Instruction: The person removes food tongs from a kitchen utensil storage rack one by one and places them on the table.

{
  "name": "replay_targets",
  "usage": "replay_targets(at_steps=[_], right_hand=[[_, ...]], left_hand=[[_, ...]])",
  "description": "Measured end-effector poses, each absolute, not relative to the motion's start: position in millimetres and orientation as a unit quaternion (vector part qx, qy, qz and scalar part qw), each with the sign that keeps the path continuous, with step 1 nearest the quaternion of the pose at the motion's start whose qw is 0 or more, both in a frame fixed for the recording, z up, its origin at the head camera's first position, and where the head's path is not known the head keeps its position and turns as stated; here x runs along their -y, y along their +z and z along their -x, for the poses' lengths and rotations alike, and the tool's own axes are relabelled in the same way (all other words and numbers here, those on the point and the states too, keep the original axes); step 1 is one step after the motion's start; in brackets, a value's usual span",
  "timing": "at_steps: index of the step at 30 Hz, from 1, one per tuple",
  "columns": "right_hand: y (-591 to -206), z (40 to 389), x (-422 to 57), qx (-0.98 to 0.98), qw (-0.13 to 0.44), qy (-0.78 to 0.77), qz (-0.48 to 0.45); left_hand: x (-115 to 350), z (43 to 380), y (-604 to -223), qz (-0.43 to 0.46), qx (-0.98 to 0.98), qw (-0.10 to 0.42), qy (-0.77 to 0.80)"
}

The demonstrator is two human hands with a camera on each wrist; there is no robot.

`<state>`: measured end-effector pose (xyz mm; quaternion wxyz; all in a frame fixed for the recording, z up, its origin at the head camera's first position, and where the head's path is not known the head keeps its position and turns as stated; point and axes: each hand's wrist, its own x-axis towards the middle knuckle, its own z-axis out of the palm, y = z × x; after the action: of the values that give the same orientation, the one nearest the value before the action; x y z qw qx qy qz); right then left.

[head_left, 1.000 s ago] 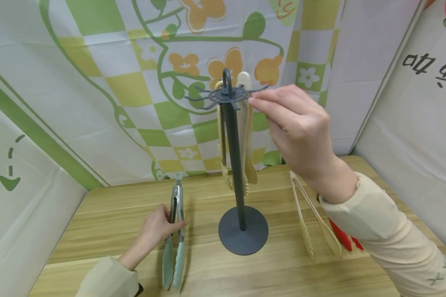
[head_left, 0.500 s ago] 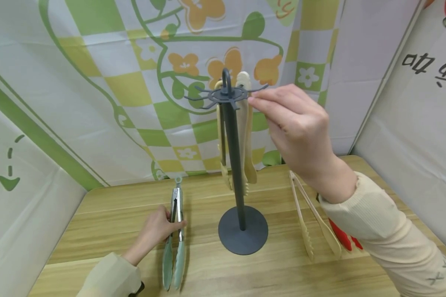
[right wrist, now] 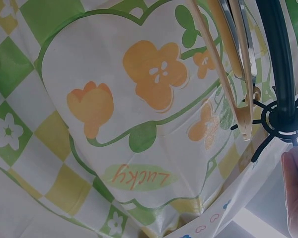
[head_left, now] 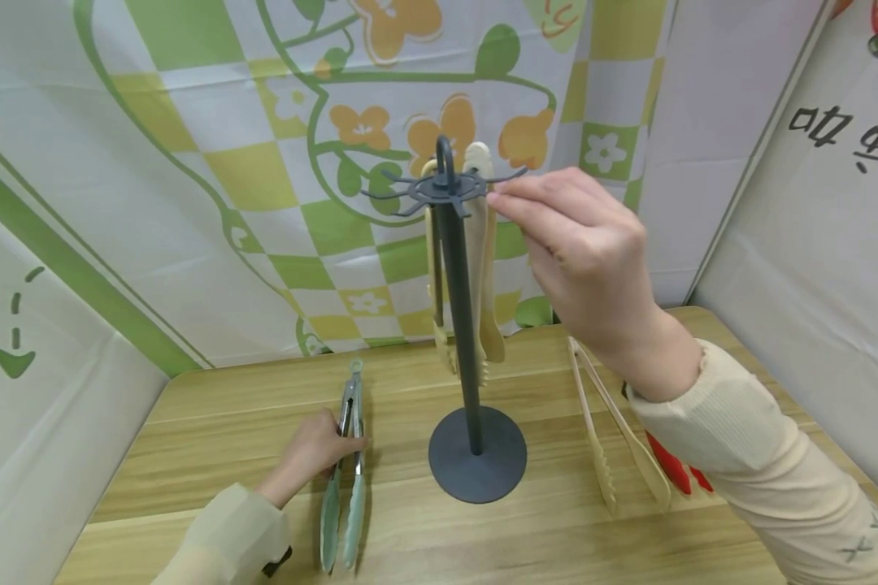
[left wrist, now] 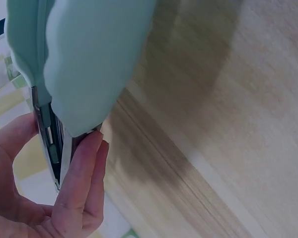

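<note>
Head view: L hand (head_left: 315,447) grips mint tongs (head_left: 357,487) mid-length, ring end beyond the fingers, tips on near side. R hand (head_left: 585,252) pinches black rack (head_left: 458,301) up top, pole below-left of its fingers. Prob. best: squeeze tongs' arms tgthr evenly, R pinch steady so rack won't tip.

In the head view, the red utensil (head_left: 671,467) is being mostly covered by the right sleeve (head_left: 746,431), and the hanging tongs (head_left: 488,268) partly by the rack (head_left: 464,333). In the left wrist view, the mint tongs (left wrist: 94,54) are being cut off by the top edge; in the right wrist view, the right hand (right wrist: 297,193) is being cropped by the right edge.
</note>
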<state>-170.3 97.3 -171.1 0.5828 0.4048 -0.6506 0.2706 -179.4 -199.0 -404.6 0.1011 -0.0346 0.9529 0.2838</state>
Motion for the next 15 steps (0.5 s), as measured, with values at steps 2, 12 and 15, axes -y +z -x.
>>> replay_targets(at_steps=[2,12,15], right_hand=[[-171.2,170.4,-97.4,0.651,0.583,0.270,-0.404],[-171.3,170.4,-97.6,0.651,0.581,0.271,-0.407],[-171.0,170.1,-97.4,0.651,0.580,0.272,-0.407]], left_hand=[[198.2,180.3,-405.1,0.037,-0.953,0.107,0.280],[193.6,183.3,-408.2,0.040,-0.954,0.116,0.275],[192.2,184.1,-409.7,0.043,-0.953,0.117,0.276]])
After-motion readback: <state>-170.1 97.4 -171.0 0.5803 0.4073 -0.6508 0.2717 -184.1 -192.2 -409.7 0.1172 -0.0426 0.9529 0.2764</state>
